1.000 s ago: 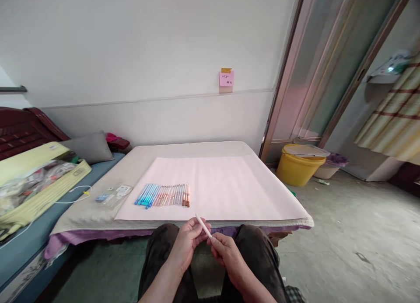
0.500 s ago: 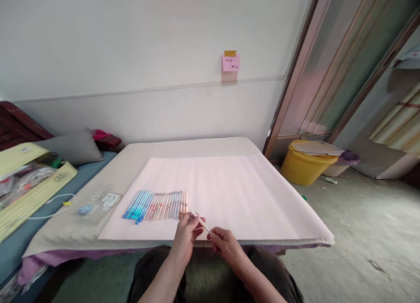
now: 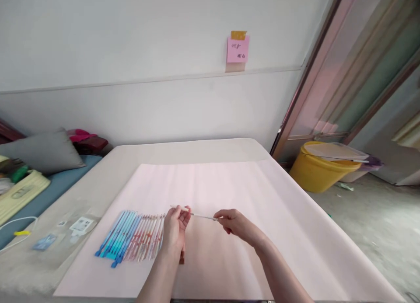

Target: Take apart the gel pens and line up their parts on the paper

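Note:
My left hand (image 3: 175,228) is closed around a white pen barrel (image 3: 184,208), held above the pink sheet. A thin pale refill (image 3: 203,216) sticks out of the barrel's right end. Its far tip is pinched between the thumb and fingers of my right hand (image 3: 235,224). On the sheet to the left lies a row of pens: blue pens (image 3: 120,233) first, then pale patterned pens (image 3: 146,237). My left hand and forearm cover the right end of that row, where a brown pen end (image 3: 182,256) peeks out.
The pink sheet (image 3: 249,193) lies on a beige covered surface (image 3: 183,152). Clear plastic packaging (image 3: 78,226) is left of it. A grey cushion (image 3: 42,152) rests farther left. A yellow bucket (image 3: 321,169) stands on the floor at right, and a pink note (image 3: 238,49) hangs on the wall.
My hands have moved apart, and a long stretch of refill now shows between them. Both hands are farther over the sheet, and the view has shifted closer to it.

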